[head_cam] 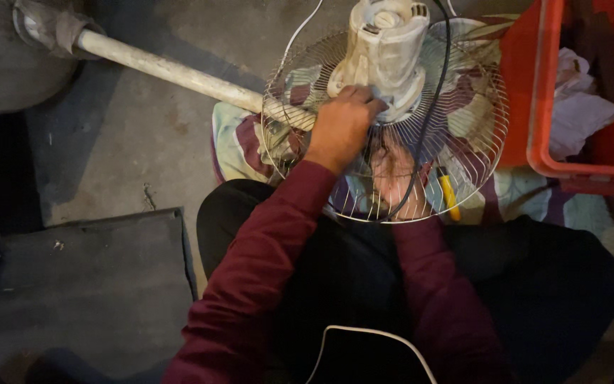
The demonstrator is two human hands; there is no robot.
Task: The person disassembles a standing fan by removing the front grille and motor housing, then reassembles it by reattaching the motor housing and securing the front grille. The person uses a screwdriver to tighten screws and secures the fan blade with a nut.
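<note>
A pedestal fan lies on the floor in front of me, its round wire guard [477, 121] facing up and its cream motor housing [385, 50] standing on top. My left hand [342, 128] grips the lower edge of the motor housing from above the guard. My right hand [396, 178] is under the wire guard, seen through the wires; whether it holds anything cannot be made out. A yellow-handled tool [450, 195] lies below the guard beside that hand. A black cord [435, 92] runs across the guard.
The fan's white pole [172, 71] runs up-left to its round grey base [8, 64]. A red plastic crate [541, 107] with crumpled cloth [580, 107] stands at right. A patterned cloth [236, 146] lies under the fan. A dark mat [87, 284] is at lower left.
</note>
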